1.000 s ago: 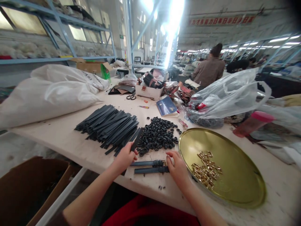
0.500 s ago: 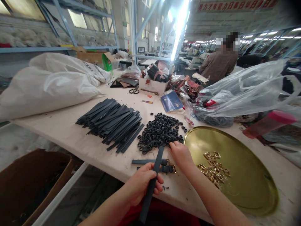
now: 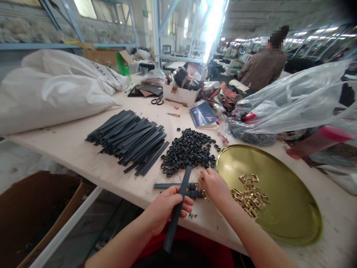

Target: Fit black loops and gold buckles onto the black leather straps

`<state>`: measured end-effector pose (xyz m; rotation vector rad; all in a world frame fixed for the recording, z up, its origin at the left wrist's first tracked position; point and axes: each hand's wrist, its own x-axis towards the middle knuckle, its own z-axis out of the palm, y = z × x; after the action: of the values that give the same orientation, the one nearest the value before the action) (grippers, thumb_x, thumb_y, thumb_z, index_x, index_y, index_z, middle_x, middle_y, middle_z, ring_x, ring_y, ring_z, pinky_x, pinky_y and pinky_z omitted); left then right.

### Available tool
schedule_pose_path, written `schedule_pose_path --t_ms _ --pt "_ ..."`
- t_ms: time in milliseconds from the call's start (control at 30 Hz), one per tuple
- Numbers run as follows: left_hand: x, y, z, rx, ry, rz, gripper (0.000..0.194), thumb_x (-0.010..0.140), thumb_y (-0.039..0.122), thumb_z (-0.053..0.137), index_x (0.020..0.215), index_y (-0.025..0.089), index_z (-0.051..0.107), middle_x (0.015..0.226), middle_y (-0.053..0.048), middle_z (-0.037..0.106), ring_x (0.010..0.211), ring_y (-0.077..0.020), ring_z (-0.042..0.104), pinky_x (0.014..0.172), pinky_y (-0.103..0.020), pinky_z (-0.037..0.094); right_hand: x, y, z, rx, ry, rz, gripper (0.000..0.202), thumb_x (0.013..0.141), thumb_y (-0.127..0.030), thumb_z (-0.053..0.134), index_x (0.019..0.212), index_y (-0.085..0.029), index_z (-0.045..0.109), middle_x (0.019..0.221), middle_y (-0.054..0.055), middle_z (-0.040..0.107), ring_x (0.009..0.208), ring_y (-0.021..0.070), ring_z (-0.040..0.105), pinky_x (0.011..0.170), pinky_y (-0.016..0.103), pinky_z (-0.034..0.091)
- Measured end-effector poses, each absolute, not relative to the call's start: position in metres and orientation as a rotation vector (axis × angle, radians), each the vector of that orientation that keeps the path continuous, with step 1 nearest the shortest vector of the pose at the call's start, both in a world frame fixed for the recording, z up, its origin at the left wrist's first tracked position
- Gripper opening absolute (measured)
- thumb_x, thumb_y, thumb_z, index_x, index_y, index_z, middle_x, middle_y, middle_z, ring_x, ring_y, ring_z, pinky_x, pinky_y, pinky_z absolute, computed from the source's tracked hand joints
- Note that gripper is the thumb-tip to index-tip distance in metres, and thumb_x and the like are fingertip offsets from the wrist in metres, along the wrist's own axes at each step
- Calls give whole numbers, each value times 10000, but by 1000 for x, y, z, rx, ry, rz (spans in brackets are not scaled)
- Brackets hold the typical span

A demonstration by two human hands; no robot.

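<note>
My left hand (image 3: 167,203) grips a flat black strap (image 3: 173,226) around its middle, thumb on top. The strap slants from near my lap up toward a heap of small black loops (image 3: 189,149). My right hand (image 3: 216,184) is at the heap's near edge, with thumb and fingers pinched together. Whatever is in that pinch is too small or hidden to make out. Beneath the held strap, two black straps with gold buckles (image 3: 170,185) lie on the table, partly covered by my left hand. A pile of plain black straps (image 3: 128,137) lies left of the loops.
An oval gold tray (image 3: 290,212) on the right bears several gold buckles (image 3: 248,197). Farther back are a blue booklet (image 3: 203,114), scissors (image 3: 157,100), a white box (image 3: 180,95) and clear plastic bags (image 3: 295,104). A white sack (image 3: 55,93) lies left; a cardboard box (image 3: 67,208) stands below the edge.
My right hand has drawn slightly back from the loops, its fingers pinched. The left hand keeps holding the strap. The whole view has shifted a little.
</note>
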<state>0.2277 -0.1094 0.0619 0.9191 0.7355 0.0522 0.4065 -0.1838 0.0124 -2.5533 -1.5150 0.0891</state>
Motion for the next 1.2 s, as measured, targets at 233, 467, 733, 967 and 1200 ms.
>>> schedule_pose_path --t_ms 233,467,733,967,1200 --pt "228 -117 64 1094 773 18 178 756 199 439 911 139 502 751 -37 657 597 -91 563 514 -182 354 410 -199 12 -2401 -1187 308 56 758 -152 532 708 -177 524 815 75 581 752 208 559 642 299 354" --pt "224 -129 59 1281 682 -22 138 753 174 384 848 147 480 573 24 604 407 -63 481 443 -174 323 394 -211 21 -2019 -910 676 283 816 -453 421 705 -193 438 605 4 593 507 128 547 497 257 438" --pt "218 -131 47 1404 659 -15 163 797 261 368 847 161 486 501 43 572 357 -74 445 405 -175 323 372 -221 28 -1276 -289 1048 305 685 -440 659 710 -152 562 662 -4 631 487 50 509 468 164 453" --pt "215 -131 56 1315 657 -89 193 789 296 395 859 158 509 475 43 558 343 -69 428 366 -156 286 368 -223 26 -1086 -77 1084 264 571 -312 781 663 -162 584 647 -22 647 519 52 560 534 159 501" --pt "211 -132 55 1196 705 -240 206 771 291 403 867 151 519 460 42 547 338 -60 420 350 -139 268 365 -226 22 -1138 -107 1063 250 606 -329 758 747 -182 612 647 -40 624 518 56 548 513 167 472"
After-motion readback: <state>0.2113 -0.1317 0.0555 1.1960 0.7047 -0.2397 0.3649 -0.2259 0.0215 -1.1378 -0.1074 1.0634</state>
